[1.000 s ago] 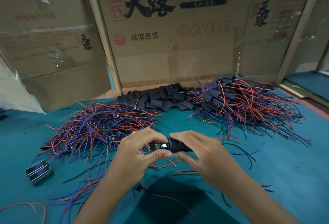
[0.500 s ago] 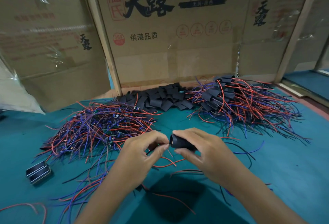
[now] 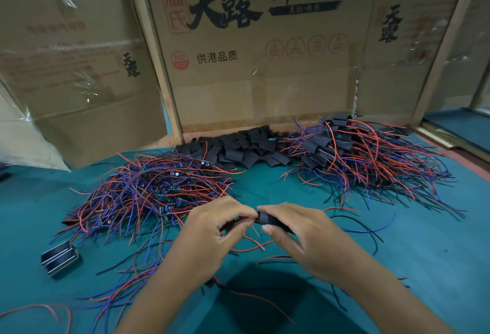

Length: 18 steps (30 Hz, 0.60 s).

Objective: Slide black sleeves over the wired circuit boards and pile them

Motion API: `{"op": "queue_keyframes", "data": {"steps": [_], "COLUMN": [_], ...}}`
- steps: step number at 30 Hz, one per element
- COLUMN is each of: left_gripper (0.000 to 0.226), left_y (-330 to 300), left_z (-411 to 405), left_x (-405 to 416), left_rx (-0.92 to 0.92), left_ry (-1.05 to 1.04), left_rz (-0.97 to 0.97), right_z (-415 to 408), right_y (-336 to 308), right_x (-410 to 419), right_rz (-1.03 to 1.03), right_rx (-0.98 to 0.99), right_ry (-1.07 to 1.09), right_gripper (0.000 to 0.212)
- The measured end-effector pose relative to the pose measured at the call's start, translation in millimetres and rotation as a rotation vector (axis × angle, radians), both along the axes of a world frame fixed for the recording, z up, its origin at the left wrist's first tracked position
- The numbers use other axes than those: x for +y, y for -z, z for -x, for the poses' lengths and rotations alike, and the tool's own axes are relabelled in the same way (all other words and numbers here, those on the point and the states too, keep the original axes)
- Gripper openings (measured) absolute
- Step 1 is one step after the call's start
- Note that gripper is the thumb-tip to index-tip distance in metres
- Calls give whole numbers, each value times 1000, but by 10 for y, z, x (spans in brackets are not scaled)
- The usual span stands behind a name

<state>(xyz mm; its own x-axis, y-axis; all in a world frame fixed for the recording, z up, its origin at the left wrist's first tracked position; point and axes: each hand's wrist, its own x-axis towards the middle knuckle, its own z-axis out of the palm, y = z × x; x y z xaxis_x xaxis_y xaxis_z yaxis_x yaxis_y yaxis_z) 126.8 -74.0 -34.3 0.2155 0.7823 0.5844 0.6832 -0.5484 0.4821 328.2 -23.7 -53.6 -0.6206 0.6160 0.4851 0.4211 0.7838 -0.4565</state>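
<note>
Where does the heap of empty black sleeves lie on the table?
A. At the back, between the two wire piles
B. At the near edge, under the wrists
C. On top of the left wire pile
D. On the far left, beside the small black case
A: the empty black sleeves lie against the cardboard wall, with the pile of bare wired boards to their left and the sleeved pile to their right.

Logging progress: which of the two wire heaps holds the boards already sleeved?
The right-hand heap: black sleeves cover its boards. The left heap shows bare green boards.
</note>
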Motion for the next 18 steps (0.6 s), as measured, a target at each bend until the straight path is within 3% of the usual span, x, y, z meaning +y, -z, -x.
{"op": "queue_keyframes", "data": {"steps": [5, 8, 15, 18], "left_gripper": [11, 10, 13, 16], "left_y": [12, 45, 194, 287], "left_z": [22, 25, 50, 176], "left_x": [16, 31, 84, 137], "left_rx": [118, 98, -263, -289], "left_ry": [30, 40, -13, -150], "left_rz": [-21, -7, 221, 181], "right_z": [20, 42, -68, -242], "right_y": [31, 61, -108, -350], "right_x": [-13, 1, 93, 446], "right_rz": [-15, -34, 20, 44], "right_rx": [-76, -135, -115, -194], "right_ry": [7, 11, 196, 337], "right_gripper": [51, 41, 16, 17]}}
